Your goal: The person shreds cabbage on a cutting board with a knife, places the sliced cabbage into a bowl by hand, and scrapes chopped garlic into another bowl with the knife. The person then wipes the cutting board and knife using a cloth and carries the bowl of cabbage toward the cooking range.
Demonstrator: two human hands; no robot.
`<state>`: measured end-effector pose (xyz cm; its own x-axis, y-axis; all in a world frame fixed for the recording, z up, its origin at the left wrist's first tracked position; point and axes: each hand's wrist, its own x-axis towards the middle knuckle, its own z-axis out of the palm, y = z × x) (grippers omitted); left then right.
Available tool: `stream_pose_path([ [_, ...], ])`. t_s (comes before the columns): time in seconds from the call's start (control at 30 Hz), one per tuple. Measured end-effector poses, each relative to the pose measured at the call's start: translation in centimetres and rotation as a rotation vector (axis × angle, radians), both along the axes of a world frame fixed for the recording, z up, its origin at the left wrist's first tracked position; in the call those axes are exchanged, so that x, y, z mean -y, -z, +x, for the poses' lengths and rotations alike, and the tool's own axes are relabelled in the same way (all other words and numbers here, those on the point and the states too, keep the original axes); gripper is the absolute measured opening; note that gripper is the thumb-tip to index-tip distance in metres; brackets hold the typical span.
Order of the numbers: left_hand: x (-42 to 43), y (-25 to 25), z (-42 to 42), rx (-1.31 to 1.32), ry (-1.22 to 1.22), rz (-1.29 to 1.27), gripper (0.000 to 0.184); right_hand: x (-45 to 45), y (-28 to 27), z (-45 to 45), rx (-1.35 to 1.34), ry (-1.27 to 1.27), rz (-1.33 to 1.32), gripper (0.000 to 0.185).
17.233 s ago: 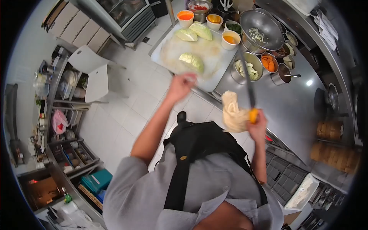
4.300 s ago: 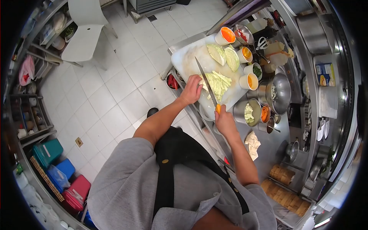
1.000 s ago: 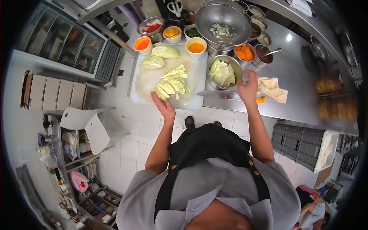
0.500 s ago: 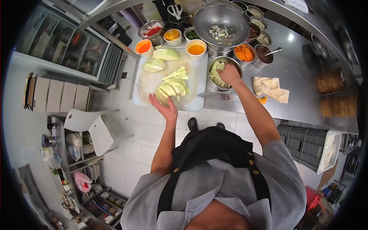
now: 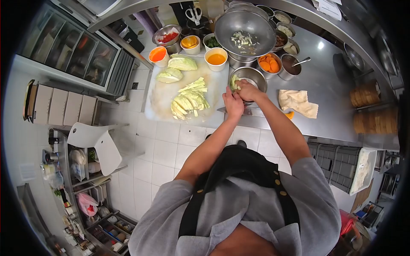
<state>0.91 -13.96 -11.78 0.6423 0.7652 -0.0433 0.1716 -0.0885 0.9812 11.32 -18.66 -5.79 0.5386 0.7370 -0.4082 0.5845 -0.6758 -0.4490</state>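
Both hands meet at the left rim of a steel pot [image 5: 259, 77]. My right hand [image 5: 247, 90] reaches into it, its fingers closed around cut cabbage [image 5: 234, 82]. My left hand [image 5: 233, 103] is at the rim against that cabbage, its fingers together. Sliced cabbage [image 5: 188, 100] lies on the white cutting board [image 5: 160, 100], with two cabbage wedges [image 5: 182, 63] behind it. The knife [image 5: 254, 112] lies at the counter's front edge, partly under my forearms. Beside its orange handle [image 5: 290, 115] is a crumpled cloth [image 5: 297, 102].
A large steel bowl [image 5: 245, 32] with chopped pieces stands behind the pot. Around it are cups of orange liquid [image 5: 216, 59], a container of orange slices [image 5: 268, 64] and a pot with a spoon [image 5: 290, 66]. A white chair [image 5: 106, 151] stands on the left.
My left hand has moved right from beside the sliced cabbage to the pot. My right hand has gathered cabbage at the pot's left side, and much of the pot's bottom now shows.
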Motion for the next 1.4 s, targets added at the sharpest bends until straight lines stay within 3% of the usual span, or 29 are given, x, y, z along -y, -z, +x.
stream_pose_path([
  [0.1,0.8,1.0,0.1,0.04,-0.026,-0.008,0.03,0.4,-1.1,1.0,-0.055,-0.095,0.021,0.052],
  [0.2,0.9,1.3,0.0,0.047,0.002,-0.033,0.029,0.5,-3.2,1.5,-0.015,-0.004,0.077,0.052],
  [0.27,1.1,-0.7,-0.8,0.044,0.053,-0.206,0.033,0.7,0.0,2.8,0.076,0.108,0.145,0.052],
  [0.3,1.1,-0.4,-1.4,0.002,0.023,-0.055,0.035,-0.1,1.3,3.1,0.116,0.148,0.186,0.052],
  [0.37,0.9,0.7,-2.1,-0.09,-0.049,0.249,0.04,-1.2,-2.4,1.5,0.255,0.189,0.231,0.053],
  [0.4,0.2,-4.7,-4.8,0.012,0.022,-0.131,0.052,-1.1,-5.0,0.5,0.324,0.208,0.244,0.054],
  [0.47,-2.1,-6.8,-10.2,0.105,0.009,0.162,0.051,-2.3,-9.2,-2.9,0.096,0.104,0.415,0.061],
  [0.53,-5.5,-5.8,-14.9,0.112,-0.229,0.555,0.053,-5.0,-9.1,-5.3,-0.008,-0.1,0.487,0.078],
  [0.6,-9.2,-5.1,-17.6,0.018,-0.444,0.48,0.058,-7.7,-7.3,-7.2,0.08,-0.34,0.349,0.099],
  [0.7,-13.0,-3.0,-17.4,-0.06,-0.515,0.446,0.071,-11.3,-5.8,-8.3,0.242,-0.507,0.064,0.12],
  [0.77,-14.0,-1.4,-15.9,-0.271,-0.46,0.609,0.074,-12.8,-3.3,-8.0,0.247,-0.552,-0.032,0.127],
  [0.8,-14.1,-0.7,-15.1,-0.383,-0.418,0.687,0.075,-13.1,-2.1,-8.1,0.236,-0.574,0.042,0.123],
  [0.87,-13.7,-1.3,-13.1,-0.273,-0.399,0.683,0.079,-13.1,0.2,-8.0,0.221,-0.601,0.182,0.115],
  [0.97,-13.8,-0.7,-11.3,-0.11,-0.428,0.627,0.068,-13.8,4.8,-10.2,-0.054,-0.306,0.588,0.101],
  [1.0,-14.1,-0.7,-11.3,-0.047,-0.428,0.584,0.064,-13.5,4.6,-10.7,-0.063,-0.271,0.634,0.088],
  [1.1,-14.9,-0.7,-11.5,0.042,-0.41,0.554,0.054,-14.0,4.0,-11.5,-0.24,-0.188,0.752,0.084],
  [1.27,-16.7,-1.2,-10.9,0.129,-0.359,0.669,0.045,-14.5,3.8,-12.9,-0.175,-0.025,0.882,0.079],
  [1.4,-15.1,-6.4,-9.3,0.286,-0.212,0.562,0.044,-11.8,-0.7,-12.7,-0.063,0.15,0.878,0.078],
])
